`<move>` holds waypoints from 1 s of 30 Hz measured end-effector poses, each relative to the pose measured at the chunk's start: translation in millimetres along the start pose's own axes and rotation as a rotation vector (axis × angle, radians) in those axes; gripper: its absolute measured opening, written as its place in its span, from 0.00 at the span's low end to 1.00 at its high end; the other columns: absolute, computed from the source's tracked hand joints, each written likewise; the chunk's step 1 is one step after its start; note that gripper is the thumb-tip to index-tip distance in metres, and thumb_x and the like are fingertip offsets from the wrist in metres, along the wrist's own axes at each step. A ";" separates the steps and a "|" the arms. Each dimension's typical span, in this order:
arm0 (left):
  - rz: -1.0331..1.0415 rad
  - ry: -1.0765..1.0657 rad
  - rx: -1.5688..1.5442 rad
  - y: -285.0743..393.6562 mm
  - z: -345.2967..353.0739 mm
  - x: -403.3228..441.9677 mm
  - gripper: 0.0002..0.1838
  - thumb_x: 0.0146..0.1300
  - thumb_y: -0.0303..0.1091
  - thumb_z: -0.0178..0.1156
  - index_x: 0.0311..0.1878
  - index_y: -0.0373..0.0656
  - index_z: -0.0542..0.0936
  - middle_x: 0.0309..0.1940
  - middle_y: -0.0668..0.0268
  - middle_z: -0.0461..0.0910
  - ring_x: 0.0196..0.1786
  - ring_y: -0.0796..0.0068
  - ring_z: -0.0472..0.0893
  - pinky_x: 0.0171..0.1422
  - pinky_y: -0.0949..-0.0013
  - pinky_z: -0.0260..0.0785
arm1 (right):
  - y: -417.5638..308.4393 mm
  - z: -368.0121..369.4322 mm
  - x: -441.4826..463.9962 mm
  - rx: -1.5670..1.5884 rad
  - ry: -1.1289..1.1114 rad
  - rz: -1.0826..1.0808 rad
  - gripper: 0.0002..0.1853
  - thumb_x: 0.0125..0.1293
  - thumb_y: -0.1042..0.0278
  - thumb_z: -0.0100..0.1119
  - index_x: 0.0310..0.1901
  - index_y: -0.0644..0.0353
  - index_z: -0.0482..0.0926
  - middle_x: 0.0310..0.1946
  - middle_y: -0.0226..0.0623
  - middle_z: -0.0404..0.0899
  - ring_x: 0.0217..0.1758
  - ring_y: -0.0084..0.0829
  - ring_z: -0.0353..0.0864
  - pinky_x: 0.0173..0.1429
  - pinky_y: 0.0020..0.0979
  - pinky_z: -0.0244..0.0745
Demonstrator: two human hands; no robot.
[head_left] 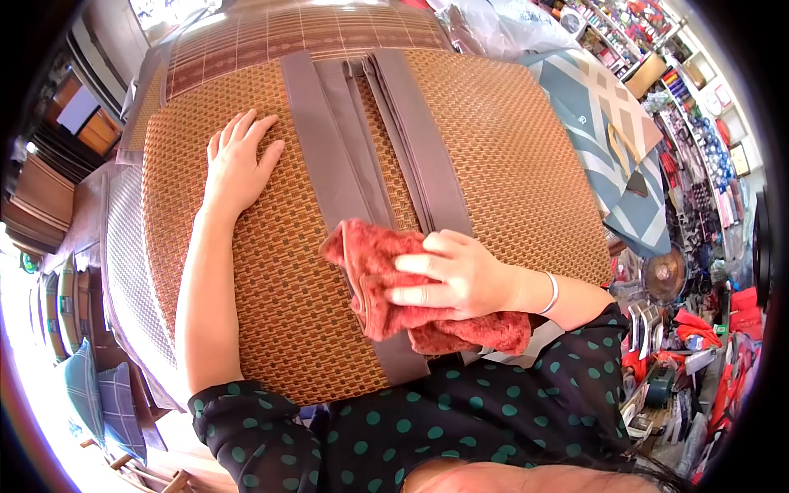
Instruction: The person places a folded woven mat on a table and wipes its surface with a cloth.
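A brown woven mat lies before me, with greyish-brown fabric strips running down its middle. My left hand rests flat on the mat's left part, fingers stretched out and holding nothing. In my right hand is a bunched red cloth, gripped from above. The cloth lies over the lower part of the strips and hides some of them. A bracelet circles my right wrist.
A blue-grey and beige patterned fabric hangs at the mat's right edge. Clear plastic wrapping lies at the back. Crowded shelves and a small fan stand on the right. Plaid cushions are at lower left.
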State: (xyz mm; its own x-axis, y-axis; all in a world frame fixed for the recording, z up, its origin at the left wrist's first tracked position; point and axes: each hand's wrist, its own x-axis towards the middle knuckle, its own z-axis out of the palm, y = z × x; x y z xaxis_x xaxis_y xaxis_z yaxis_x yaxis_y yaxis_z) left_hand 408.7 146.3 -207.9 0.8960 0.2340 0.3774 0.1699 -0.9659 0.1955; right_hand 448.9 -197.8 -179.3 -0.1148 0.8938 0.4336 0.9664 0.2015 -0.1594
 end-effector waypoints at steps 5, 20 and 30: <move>0.003 0.011 -0.003 0.0 -0.1 0.0 0.25 0.71 0.50 0.54 0.67 0.51 0.73 0.71 0.55 0.66 0.76 0.56 0.60 0.79 0.49 0.44 | 60.0 -14.7 7.5 -0.155 0.094 0.114 0.24 0.51 0.62 0.69 0.52 0.51 0.81 0.52 0.36 0.76 0.47 0.42 0.77 0.51 0.41 0.76; -0.014 -0.002 -0.025 0.9 -2.5 0.4 0.25 0.70 0.50 0.54 0.66 0.51 0.73 0.71 0.55 0.65 0.76 0.56 0.59 0.80 0.49 0.43 | 9.7 5.0 25.9 0.057 -0.040 -0.083 0.21 0.50 0.62 0.69 0.49 0.48 0.81 0.50 0.33 0.74 0.46 0.37 0.73 0.47 0.39 0.74; -0.011 -0.010 -0.015 0.0 -0.8 1.0 0.25 0.70 0.50 0.54 0.67 0.51 0.73 0.71 0.54 0.66 0.76 0.56 0.58 0.79 0.49 0.44 | 149.9 25.0 85.6 -0.219 0.152 0.259 0.20 0.56 0.60 0.68 0.52 0.47 0.82 0.50 0.33 0.79 0.50 0.38 0.78 0.54 0.39 0.77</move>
State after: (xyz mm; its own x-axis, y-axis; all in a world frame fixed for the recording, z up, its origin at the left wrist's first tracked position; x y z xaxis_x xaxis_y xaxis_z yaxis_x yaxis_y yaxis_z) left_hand 409.3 146.6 -206.7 0.8983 0.2438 0.3656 0.1743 -0.9614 0.2130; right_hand 578.2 -81.0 -188.2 0.1597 0.8310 0.5328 0.9871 -0.1291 -0.0945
